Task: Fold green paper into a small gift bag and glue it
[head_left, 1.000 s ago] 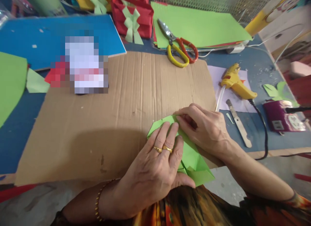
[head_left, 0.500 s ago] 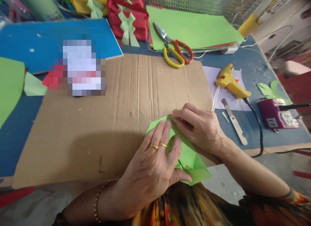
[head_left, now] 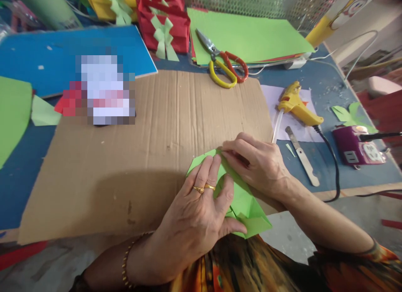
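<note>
A folded green paper [head_left: 248,204] lies at the front edge of the cardboard, its lower corner reaching past it. My left hand [head_left: 197,208], wearing two rings, holds the paper, its fingers pressed on top and its thumb at the near corner. At the paper's upper edge my right hand [head_left: 259,164] is closed, with thumb and fingertips pinching the fold. Part of the paper is hidden under both hands.
Under the work is a cardboard sheet [head_left: 150,129]. Beyond it lie scissors [head_left: 222,62] on green sheets [head_left: 260,34] and red paper bags [head_left: 179,32]. To the right are a yellow glue gun [head_left: 297,103], a metal blade [head_left: 303,156] and a purple power adapter [head_left: 353,145].
The view has shifted very slightly. Both hands keep the same hold on the green paper, with no visible movement of it.
</note>
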Demonstrator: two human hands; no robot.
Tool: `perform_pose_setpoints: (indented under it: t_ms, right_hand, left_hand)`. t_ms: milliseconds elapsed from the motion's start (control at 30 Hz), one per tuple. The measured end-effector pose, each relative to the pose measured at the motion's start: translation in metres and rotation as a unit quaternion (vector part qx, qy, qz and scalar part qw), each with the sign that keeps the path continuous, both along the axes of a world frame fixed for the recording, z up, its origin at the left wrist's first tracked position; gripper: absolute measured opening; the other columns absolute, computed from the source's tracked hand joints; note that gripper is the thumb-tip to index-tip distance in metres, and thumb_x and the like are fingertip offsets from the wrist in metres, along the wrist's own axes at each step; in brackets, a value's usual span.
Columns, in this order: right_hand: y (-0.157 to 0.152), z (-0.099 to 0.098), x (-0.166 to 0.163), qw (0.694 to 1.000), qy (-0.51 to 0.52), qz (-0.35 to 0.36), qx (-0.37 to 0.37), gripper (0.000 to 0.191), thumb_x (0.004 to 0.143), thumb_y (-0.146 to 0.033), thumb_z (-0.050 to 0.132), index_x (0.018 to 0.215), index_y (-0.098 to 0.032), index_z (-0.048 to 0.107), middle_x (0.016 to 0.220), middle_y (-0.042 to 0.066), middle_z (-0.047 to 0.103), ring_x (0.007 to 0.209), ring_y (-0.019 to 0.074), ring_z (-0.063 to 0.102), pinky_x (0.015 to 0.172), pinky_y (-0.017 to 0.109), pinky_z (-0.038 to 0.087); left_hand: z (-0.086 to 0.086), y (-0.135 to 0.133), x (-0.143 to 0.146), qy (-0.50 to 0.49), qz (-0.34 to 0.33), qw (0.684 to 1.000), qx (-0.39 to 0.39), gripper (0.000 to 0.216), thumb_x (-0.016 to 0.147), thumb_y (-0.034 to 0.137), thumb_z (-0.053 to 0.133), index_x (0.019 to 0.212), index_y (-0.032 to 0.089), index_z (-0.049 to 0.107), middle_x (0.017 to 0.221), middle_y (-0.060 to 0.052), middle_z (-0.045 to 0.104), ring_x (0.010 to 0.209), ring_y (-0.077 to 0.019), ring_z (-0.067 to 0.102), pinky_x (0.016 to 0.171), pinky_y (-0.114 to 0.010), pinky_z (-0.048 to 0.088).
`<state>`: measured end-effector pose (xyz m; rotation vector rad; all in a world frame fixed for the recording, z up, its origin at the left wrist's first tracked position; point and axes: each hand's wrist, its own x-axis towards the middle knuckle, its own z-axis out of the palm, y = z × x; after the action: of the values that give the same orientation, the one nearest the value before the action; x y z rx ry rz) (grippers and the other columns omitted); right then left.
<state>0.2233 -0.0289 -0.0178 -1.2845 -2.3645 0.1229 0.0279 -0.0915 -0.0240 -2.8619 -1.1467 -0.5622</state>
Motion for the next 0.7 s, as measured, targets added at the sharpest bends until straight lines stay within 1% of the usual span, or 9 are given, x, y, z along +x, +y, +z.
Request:
perform_pose_setpoints:
  t_ms: [167,300,433,533,700]
  right_hand:
    - [0.0007,0.0006,-0.0012,1.0,0.01,-0.019,-0.006,0.019,0.1,-0.023,0.054,0.09,-0.017,0.07,0.078,0.001,0.067,0.063,0.01,0.061,0.052,0.023,0.038]
    - [0.0004,0.0008,-0.0021,1.0,-0.005,-0.024,-0.007,0.019,0.099,-0.022,0.054,0.091,-0.017,0.07,0.08,0.001,0.069,0.063,0.0097,0.062,0.051,0.023,0.036]
    - [-0.0004,-0.0006,-0.004,0.998,-0.036,-0.036,0.038,0.02,0.1,-0.023,0.054,0.091,-0.017,0.07,0.078,0.001,0.068,0.061,0.0097,0.059,0.048,0.024,0.031]
    - [-0.0009,-0.0009,-0.0049,0.996,-0.052,-0.015,0.072,0.025,0.102,-0.022,0.052,0.087,-0.016,0.07,0.076,0.001,0.066,0.056,0.0093,0.055,0.047,0.026,0.03]
    - [-0.0026,0.0001,-0.0023,0.993,-0.074,0.026,0.091,0.028,0.103,-0.021,0.051,0.083,-0.017,0.07,0.077,0.001,0.065,0.055,0.0087,0.05,0.05,0.026,0.034]
  left_hand:
    - [-0.002,0.0,0.0003,-0.006,-0.002,1.0,0.014,0.09,0.085,0.081,0.053,0.129,0.002,0.058,0.145,-0.039,0.055,0.14,-0.0457,0.053,0.108,-0.054,0.05]
    - [-0.0035,0.0002,0.0004,-0.011,-0.002,1.0,0.016,0.09,0.086,0.08,0.052,0.129,0.002,0.059,0.145,-0.039,0.056,0.14,-0.0456,0.054,0.108,-0.054,0.05]
    - [-0.0027,0.001,0.0006,-0.011,-0.004,1.0,0.013,0.087,0.087,0.078,0.054,0.129,0.002,0.061,0.144,-0.038,0.056,0.14,-0.045,0.054,0.109,-0.054,0.049]
    - [-0.0023,0.0013,0.0007,-0.015,-0.004,1.0,0.013,0.088,0.086,0.079,0.055,0.129,0.002,0.061,0.143,-0.037,0.057,0.139,-0.0446,0.054,0.109,-0.054,0.049]
    - [-0.0037,0.001,0.0009,-0.017,-0.001,1.0,0.015,0.092,0.084,0.081,0.055,0.129,0.001,0.061,0.142,-0.037,0.059,0.138,-0.0447,0.056,0.111,-0.054,0.048]
